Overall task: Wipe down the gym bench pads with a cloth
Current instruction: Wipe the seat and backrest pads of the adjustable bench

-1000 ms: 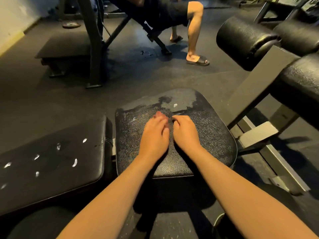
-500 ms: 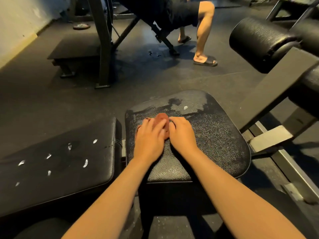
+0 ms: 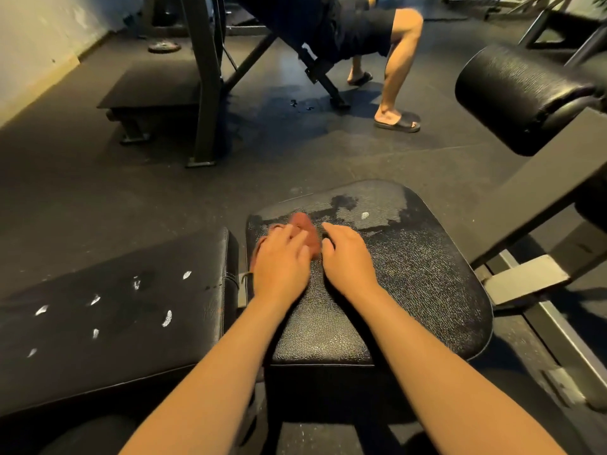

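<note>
Left hand (image 3: 282, 261): palm down, fingers laid flat over a crumpled reddish-brown cloth (image 3: 305, 224), pressing it to the pad. Right hand (image 3: 348, 254): just beside, loosely bent fingers resting, grasping nothing. Under both: seat pad (image 3: 410, 284), rounded square, black pebbled vinyl, wet patches beyond the fingertips. Left of the hands: back pad (image 3: 115, 323), smoother black, white nicks. Ahead right: cylindrical roller pad (image 3: 519, 93).

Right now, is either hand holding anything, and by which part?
The left hand presses flat on the red cloth's near part, no grip. The right hand rests on the seat pad beside it, fingertips hidden.
</note>
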